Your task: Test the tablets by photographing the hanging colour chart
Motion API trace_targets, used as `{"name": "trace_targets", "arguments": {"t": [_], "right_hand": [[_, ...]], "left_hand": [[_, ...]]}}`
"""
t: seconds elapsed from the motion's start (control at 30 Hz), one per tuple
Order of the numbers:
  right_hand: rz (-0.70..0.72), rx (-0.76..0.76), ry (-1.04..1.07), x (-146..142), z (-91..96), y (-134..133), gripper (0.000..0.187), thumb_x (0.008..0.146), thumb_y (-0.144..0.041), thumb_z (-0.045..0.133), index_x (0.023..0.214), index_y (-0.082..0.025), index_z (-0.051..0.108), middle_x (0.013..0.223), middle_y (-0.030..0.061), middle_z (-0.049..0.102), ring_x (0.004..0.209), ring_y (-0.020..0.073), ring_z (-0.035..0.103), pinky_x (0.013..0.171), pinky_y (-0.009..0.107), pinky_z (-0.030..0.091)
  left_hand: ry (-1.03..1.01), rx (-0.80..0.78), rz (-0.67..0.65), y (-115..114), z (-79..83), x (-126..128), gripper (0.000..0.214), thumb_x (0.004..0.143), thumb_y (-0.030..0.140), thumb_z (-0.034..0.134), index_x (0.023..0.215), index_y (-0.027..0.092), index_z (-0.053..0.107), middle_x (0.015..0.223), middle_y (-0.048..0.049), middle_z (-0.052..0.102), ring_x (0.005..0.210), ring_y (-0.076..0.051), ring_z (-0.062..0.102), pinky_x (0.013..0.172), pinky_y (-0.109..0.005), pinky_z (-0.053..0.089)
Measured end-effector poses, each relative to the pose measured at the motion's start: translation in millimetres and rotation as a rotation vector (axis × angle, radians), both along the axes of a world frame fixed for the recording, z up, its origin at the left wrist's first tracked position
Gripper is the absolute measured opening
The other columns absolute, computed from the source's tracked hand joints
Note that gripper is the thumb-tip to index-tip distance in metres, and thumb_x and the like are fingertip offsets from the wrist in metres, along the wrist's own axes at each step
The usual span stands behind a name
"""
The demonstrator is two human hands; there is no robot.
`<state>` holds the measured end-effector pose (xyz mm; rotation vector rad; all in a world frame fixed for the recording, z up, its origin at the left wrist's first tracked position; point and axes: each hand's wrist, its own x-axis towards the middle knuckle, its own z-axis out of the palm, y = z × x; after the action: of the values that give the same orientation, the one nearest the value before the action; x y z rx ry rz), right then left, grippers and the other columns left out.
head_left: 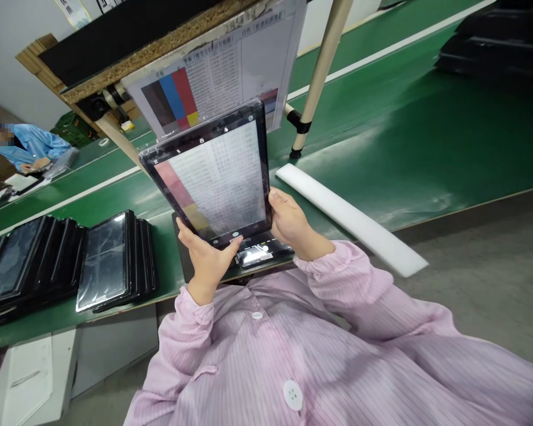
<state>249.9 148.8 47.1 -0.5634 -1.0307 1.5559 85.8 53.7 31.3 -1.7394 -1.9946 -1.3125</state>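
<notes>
Both my hands hold up a black tablet (217, 177), tilted, its lit screen turned towards me with a camera view of printed text and colour blocks. My left hand (208, 254) grips the lower left corner, the thumb on the bottom edge of the screen. Around the lower right edge my right hand (295, 225) is closed. Behind the tablet hangs a printed test chart (217, 65) with colour blocks and rows of text. Below my hands another device with a lit screen (257, 254) lies at the bench edge, partly hidden by the tablet.
Stacks of black tablets (104, 260) stand on the green bench (408, 142) to the left. A white foam strip (350, 219) sticks out over the front edge at right. A pole (320, 77) supports the shelf. Dark stacked items (497, 47) lie far right; a co-worker (31, 145) sits far left.
</notes>
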Motion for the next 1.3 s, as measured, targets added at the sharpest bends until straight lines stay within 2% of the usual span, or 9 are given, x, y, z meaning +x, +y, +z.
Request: {"name": "trace_targets", "arguments": {"t": [0.27,0.63,0.8,0.97,1.1,1.3], "right_hand": [[-0.013,0.001,0.068,0.9,-3.8,-5.8,0.046,0.082,-0.063,0.071,0.099,-0.021,0.071,0.101,0.004,0.075,0.11,0.0242,0.069,0.095,0.041,0.059],[0.001,0.058,0.038,12.9,1.7,-27.6,0.047,0.086,-0.066,0.064,0.104,-0.022,0.069,0.103,0.0037,0.073,0.11,0.0239,0.068,0.09,0.041,0.061],[-0.001,0.081,0.033,17.6,4.3,-33.3,0.049,0.086,-0.067,0.063,0.104,-0.022,0.069,0.104,0.0039,0.073,0.111,0.0241,0.068,0.091,0.041,0.061],[0.009,0.092,0.089,18.9,9.6,-36.5,0.046,0.085,-0.064,0.067,0.101,-0.021,0.068,0.101,0.0033,0.074,0.109,0.0236,0.069,0.093,0.04,0.06],[0.013,0.077,0.113,18.2,11.8,-36.9,0.047,0.081,-0.065,0.07,0.097,-0.021,0.068,0.096,0.0033,0.074,0.107,0.0239,0.07,0.094,0.041,0.059],[-0.004,0.072,0.055,17.6,8.9,-36.5,0.049,0.085,-0.066,0.065,0.103,-0.021,0.068,0.103,0.0045,0.074,0.113,0.0242,0.068,0.094,0.04,0.06]], "left_hand": [[0.007,-0.005,-0.01,-6.1,-2.3,2.5,0.136,0.071,0.066,0.079,0.157,0.004,-0.006,0.16,-0.0376,0.008,0.154,-0.048,0.006,0.121,-0.068,0.016],[0.0,0.02,-0.036,-28.9,8.8,14.9,0.137,0.07,0.064,0.08,0.158,0.01,-0.009,0.159,-0.0334,0.013,0.152,-0.045,0.017,0.122,-0.064,0.018],[0.05,0.076,-0.052,-33.9,11.9,18.6,0.133,0.073,0.063,0.079,0.158,0.008,-0.006,0.157,-0.0338,0.015,0.149,-0.044,0.021,0.122,-0.064,0.018],[0.041,0.042,-0.046,-35.2,13.4,19.9,0.134,0.073,0.066,0.078,0.158,0.009,-0.01,0.159,-0.0338,0.012,0.151,-0.045,0.017,0.122,-0.065,0.015],[0.041,0.036,-0.042,-34.8,12.9,19.9,0.133,0.074,0.066,0.077,0.157,0.005,-0.007,0.159,-0.0368,0.01,0.152,-0.046,0.013,0.123,-0.065,0.013],[0.022,0.027,-0.031,-33.7,12.4,19.5,0.134,0.072,0.065,0.079,0.157,0.005,-0.005,0.16,-0.0361,0.013,0.155,-0.045,0.006,0.123,-0.065,0.008]]}}
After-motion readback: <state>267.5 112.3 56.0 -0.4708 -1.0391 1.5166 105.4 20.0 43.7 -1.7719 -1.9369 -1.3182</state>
